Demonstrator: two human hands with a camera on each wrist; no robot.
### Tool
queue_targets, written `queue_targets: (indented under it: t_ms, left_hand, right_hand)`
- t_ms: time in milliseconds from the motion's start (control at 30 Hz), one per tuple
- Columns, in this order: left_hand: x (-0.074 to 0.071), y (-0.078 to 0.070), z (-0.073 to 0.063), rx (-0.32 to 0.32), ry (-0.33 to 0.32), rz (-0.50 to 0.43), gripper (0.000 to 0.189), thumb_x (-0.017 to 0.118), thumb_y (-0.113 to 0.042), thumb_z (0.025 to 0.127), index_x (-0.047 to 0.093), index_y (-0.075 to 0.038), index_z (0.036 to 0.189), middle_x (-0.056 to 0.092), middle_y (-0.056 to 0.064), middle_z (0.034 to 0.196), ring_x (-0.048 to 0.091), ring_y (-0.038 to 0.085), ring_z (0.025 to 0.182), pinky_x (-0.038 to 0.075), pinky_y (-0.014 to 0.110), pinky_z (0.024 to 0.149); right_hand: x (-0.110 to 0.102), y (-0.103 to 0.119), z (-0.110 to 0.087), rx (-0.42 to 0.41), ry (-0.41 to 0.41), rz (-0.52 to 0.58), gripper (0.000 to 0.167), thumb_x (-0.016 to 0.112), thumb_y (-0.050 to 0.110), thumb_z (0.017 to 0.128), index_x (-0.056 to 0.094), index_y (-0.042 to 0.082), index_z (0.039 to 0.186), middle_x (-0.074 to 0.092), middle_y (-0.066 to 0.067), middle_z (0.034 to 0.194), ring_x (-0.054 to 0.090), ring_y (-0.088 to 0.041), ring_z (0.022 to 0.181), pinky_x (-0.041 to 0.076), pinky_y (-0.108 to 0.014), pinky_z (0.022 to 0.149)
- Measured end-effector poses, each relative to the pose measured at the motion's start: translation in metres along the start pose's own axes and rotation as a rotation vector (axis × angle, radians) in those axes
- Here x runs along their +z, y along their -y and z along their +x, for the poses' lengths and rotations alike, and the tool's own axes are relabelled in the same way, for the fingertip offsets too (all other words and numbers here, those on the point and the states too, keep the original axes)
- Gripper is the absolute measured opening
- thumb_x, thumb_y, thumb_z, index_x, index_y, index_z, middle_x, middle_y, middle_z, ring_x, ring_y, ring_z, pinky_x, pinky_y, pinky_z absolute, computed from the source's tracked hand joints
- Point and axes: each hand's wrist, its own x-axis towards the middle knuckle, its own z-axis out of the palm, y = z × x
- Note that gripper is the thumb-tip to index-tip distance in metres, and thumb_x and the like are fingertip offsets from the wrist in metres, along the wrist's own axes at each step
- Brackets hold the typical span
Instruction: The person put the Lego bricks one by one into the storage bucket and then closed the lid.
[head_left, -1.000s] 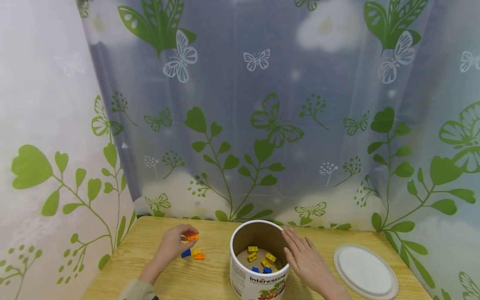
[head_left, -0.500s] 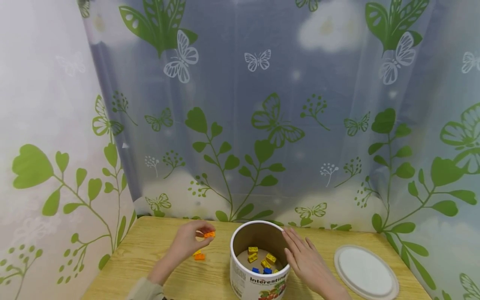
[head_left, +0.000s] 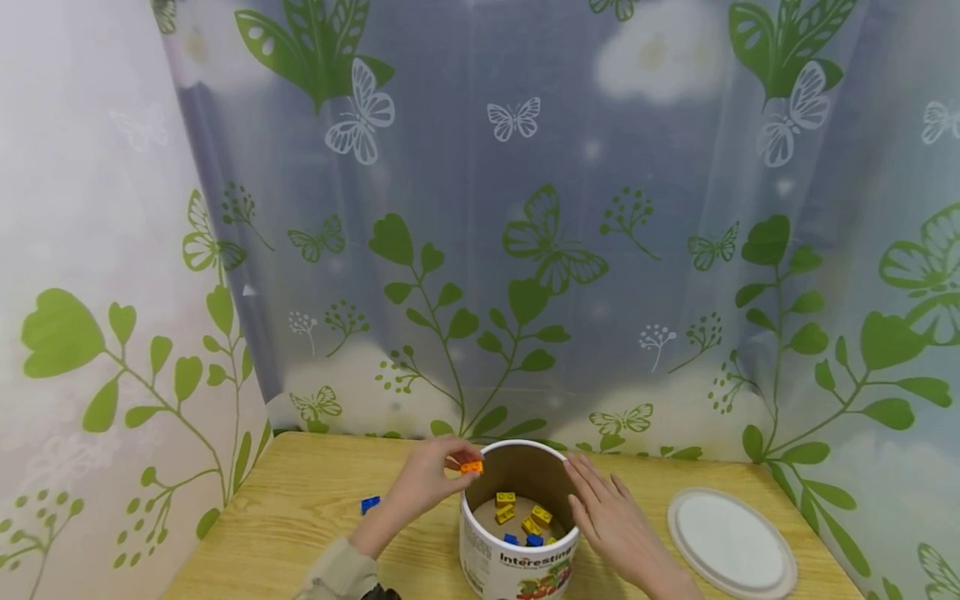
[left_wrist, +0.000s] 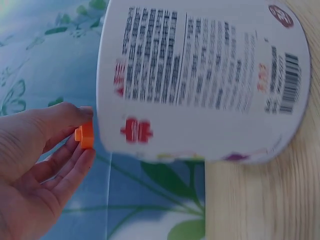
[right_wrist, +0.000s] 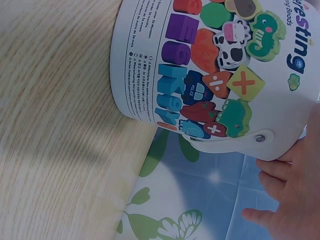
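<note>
Between thumb and fingertips, my left hand (head_left: 427,483) pinches an orange toy brick (head_left: 471,467) at the left rim of a round white tub (head_left: 487,557). The left wrist view shows the orange brick (left_wrist: 86,135) held just beside the tub's printed wall (left_wrist: 165,120). Straight fingers of my right hand (head_left: 618,518) rest against the tub's right rim. Inside lie several yellow bricks (head_left: 506,499) and blue bricks (head_left: 534,541); the near wall hides part of the bottom. A blue brick (head_left: 370,504) lies on the table, partly behind my left forearm.
A round white lid (head_left: 731,546) lies flat on the wooden table (head_left: 300,492), right of my right hand. Behind the table's back edge hangs a curtain (head_left: 465,333) with leaves and butterflies. My left forearm hides the table spot beside the blue brick.
My left hand has carried the orange brick rightward from above the loose bricks to the tub's left rim. The right hand and the tub have stayed in place.
</note>
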Motion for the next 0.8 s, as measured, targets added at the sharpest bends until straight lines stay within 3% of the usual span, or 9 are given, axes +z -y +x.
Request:
queue_targets:
  t_ms: [200,400,600,800]
  left_hand:
    - [0.019,-0.010,0.016,0.022,0.030,0.001,0.012,0.078,-0.008,0.089,0.074,-0.013,0.100,0.068,-0.001,0.094,0.066,0.012,0.084,0.058,0.023,0.072]
    - [0.038,-0.016,0.027,0.059,0.070,-0.018,0.011,0.078,-0.007,0.089,0.074,-0.007,0.100,0.068,0.004,0.094,0.068,0.015,0.084,0.057,0.020,0.071]
    - [0.054,-0.017,0.033,0.053,0.100,0.042,0.011,0.080,-0.009,0.088,0.074,-0.009,0.097,0.069,0.001,0.091,0.066,0.008,0.081,0.056,0.017,0.071]
    - [0.061,-0.018,0.034,0.036,0.136,0.110,0.010,0.080,-0.011,0.087,0.075,-0.010,0.096,0.069,-0.002,0.088,0.065,0.005,0.078,0.053,0.014,0.068]
  right_hand:
    - [0.000,0.000,0.000,0.015,0.021,0.007,0.051,0.050,0.025,0.107,0.042,0.007,0.154,0.037,-0.008,0.162,0.036,-0.028,0.148,0.032,-0.062,0.115]
    - [0.001,-0.001,0.001,0.014,0.018,0.008,0.051,0.050,0.025,0.107,0.042,0.008,0.155,0.036,-0.007,0.162,0.036,-0.028,0.148,0.032,-0.063,0.115]
    - [0.001,-0.001,0.001,0.010,0.014,0.005,0.051,0.050,0.025,0.107,0.043,0.007,0.154,0.038,-0.009,0.161,0.037,-0.028,0.147,0.033,-0.063,0.114]
    - [0.000,-0.001,0.001,0.016,0.027,0.012,0.051,0.050,0.025,0.107,0.043,0.007,0.154,0.038,-0.008,0.161,0.036,-0.028,0.148,0.033,-0.064,0.114]
